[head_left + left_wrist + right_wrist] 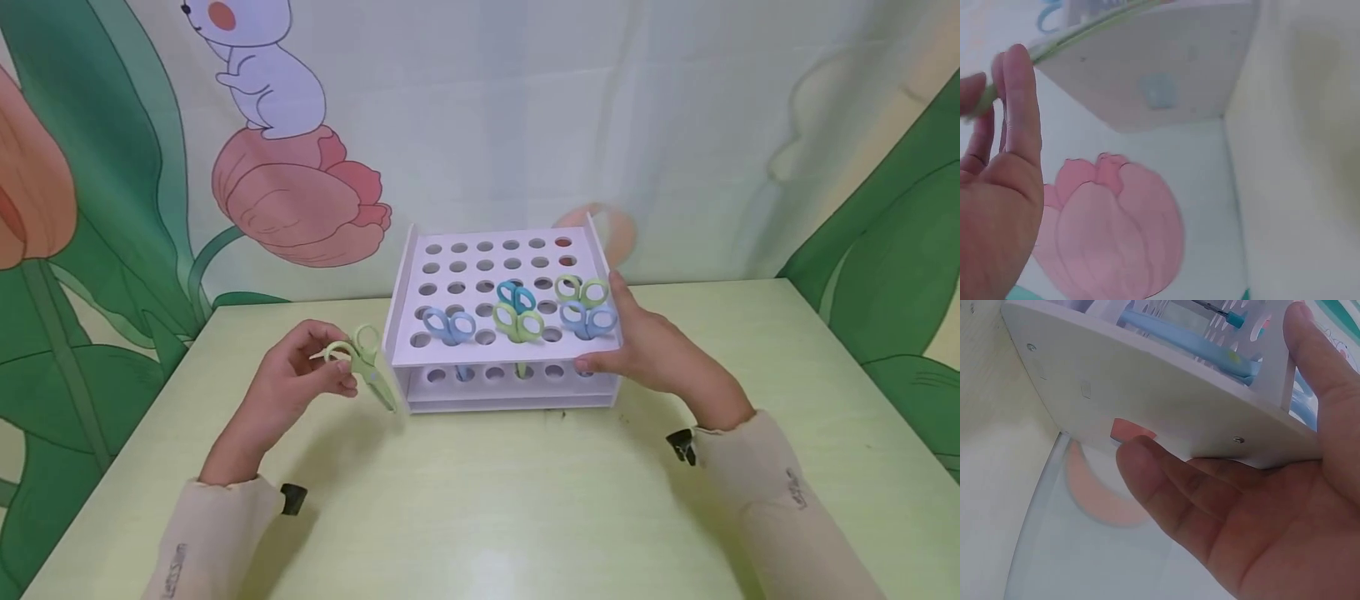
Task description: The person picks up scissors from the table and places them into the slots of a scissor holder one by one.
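Between thumb and fingers, my left hand point(288, 373) pinches a pair of light green scissors point(370, 372) by the handle loops. Their blades slant down and to the right, beside the front left corner of a white rack point(480, 356) with rows of round holes. In the left wrist view the scissors are mostly hidden behind the fingers point(1020, 103). My right hand point(658, 348) grips the rack's right side, thumb at the front edge and fingers along the side panel point(1166, 394). Handles up in the rack stand blue scissors point(450, 325), teal scissors point(517, 296) and green scissors point(519, 323).
More blue scissors point(588, 319) and green scissors point(582, 290) stand near the rack's right side. The rack rests toward the back of a pale green table point(480, 500). Behind it hangs a white cloth point(480, 125) printed with flowers and a white animal.
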`<state>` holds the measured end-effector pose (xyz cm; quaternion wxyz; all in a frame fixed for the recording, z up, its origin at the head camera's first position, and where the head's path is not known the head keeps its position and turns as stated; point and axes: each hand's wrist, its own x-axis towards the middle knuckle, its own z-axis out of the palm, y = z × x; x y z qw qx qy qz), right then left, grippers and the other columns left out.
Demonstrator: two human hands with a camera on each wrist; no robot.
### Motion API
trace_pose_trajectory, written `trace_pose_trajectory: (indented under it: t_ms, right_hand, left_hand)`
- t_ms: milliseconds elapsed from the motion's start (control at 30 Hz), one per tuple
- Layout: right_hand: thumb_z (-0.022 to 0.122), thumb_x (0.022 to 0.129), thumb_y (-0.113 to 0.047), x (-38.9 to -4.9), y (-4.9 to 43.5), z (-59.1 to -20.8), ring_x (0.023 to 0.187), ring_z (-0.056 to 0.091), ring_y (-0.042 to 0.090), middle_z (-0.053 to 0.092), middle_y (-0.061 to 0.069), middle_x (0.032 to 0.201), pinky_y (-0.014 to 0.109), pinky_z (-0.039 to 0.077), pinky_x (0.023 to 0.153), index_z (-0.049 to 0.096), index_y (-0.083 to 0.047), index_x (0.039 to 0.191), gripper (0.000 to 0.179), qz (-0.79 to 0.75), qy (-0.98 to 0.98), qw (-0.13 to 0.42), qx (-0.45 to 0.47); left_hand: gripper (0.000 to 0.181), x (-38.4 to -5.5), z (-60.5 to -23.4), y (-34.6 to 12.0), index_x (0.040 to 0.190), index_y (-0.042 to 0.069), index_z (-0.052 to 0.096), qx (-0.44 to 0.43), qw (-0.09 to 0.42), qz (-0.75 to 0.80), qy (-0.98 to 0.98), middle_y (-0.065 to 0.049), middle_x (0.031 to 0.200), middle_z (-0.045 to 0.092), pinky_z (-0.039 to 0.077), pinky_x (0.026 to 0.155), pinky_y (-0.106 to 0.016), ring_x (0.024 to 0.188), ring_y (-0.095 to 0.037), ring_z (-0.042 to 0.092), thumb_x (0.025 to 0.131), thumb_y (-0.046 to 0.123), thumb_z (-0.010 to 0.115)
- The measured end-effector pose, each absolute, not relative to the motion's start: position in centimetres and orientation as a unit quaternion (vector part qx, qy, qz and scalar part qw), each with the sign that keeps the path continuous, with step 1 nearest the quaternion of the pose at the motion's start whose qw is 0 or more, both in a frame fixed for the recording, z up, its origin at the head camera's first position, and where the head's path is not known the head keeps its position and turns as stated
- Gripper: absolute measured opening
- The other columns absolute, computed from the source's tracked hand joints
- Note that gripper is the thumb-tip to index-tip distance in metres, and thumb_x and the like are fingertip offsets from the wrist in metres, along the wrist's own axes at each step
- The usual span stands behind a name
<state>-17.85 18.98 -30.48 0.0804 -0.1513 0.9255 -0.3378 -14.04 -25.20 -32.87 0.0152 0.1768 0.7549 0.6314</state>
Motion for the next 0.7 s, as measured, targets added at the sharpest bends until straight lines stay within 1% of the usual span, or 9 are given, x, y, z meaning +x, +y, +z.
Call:
trace_pose_trajectory:
  t_ms: [67,167,267,367,467,633,700]
  right_hand:
    - [0.086,0.079,-0.045,-17.8,19.0,-30.5,0.108,0.057,0.03,0.058,0.015,0.133,0.051,0.044,0.096,-0.016,-0.018,0.161,0.133,-0.342,0.924,0.079,-0.152]
    - [0.086,0.08,-0.042,-17.8,19.1,-30.6,0.108,0.056,0.031,0.058,0.015,0.133,0.051,0.043,0.097,-0.017,-0.019,0.161,0.133,-0.345,0.923,0.078,-0.151]
    - [0.087,0.081,-0.039,-17.9,19.1,-30.7,0.108,0.056,0.031,0.057,0.016,0.134,0.051,0.043,0.098,-0.017,-0.02,0.161,0.132,-0.347,0.922,0.076,-0.154]
    - [0.087,0.081,-0.037,-18.0,19.1,-30.7,0.108,0.056,0.032,0.057,0.017,0.134,0.051,0.043,0.098,-0.016,-0.02,0.161,0.132,-0.345,0.922,0.073,-0.158]
    - [0.087,0.082,-0.035,-18.1,19.2,-30.7,0.109,0.057,0.032,0.057,0.017,0.134,0.052,0.042,0.099,-0.016,-0.019,0.161,0.131,-0.344,0.923,0.071,-0.157]
    - [0.088,0.081,-0.034,-18.1,19.2,-30.7,0.107,0.057,0.031,0.059,0.015,0.131,0.051,0.043,0.099,-0.013,-0.021,0.162,0.13,-0.351,0.921,0.071,-0.154]
    - [0.088,0.081,-0.033,-18.1,19.2,-30.8,0.107,0.057,0.031,0.059,0.014,0.131,0.051,0.043,0.098,-0.012,-0.021,0.162,0.129,-0.353,0.92,0.07,-0.156]
  left_hand:
    - [0.023,-14.3,-32.3,-25.0,0.118,-0.003,0.057,0.179,0.014,0.638,0.749,-0.019,0.102,0.062,0.059,0.076,-0.041,0.078,-0.024,0.071,0.097,-0.002,0.065]
    - [0.019,-14.6,-31.6,-24.7,0.115,-0.003,0.063,0.179,0.022,0.63,0.755,-0.016,0.096,0.067,0.059,0.076,-0.041,0.078,-0.024,0.073,0.096,-0.001,0.066]
    - [0.016,-14.8,-31.0,-24.3,0.113,-0.004,0.065,0.18,0.024,0.617,0.766,-0.013,0.095,0.069,0.059,0.075,-0.04,0.078,-0.024,0.073,0.097,0.0,0.066]
    - [0.014,-15.0,-30.3,-23.7,0.11,-0.003,0.067,0.183,0.014,0.625,0.759,-0.012,0.094,0.07,0.059,0.074,-0.04,0.077,-0.023,0.074,0.098,0.001,0.065]
    - [0.01,-15.2,-29.5,-22.9,0.106,-0.001,0.07,0.184,-0.009,0.652,0.735,-0.011,0.091,0.07,0.059,0.073,-0.04,0.073,-0.023,0.074,0.098,0.002,0.065]
    - [0.012,-15.6,-27.7,-21.2,0.101,-0.004,0.071,0.19,-0.077,0.706,0.677,-0.01,0.089,0.071,0.059,0.072,-0.039,0.071,-0.023,0.074,0.099,0.005,0.064]
    - [0.014,-15.9,-27.0,-20.5,0.101,-0.006,0.072,0.2,-0.104,0.734,0.641,-0.012,0.09,0.071,0.059,0.074,-0.038,0.072,-0.024,0.074,0.099,0.006,0.063]
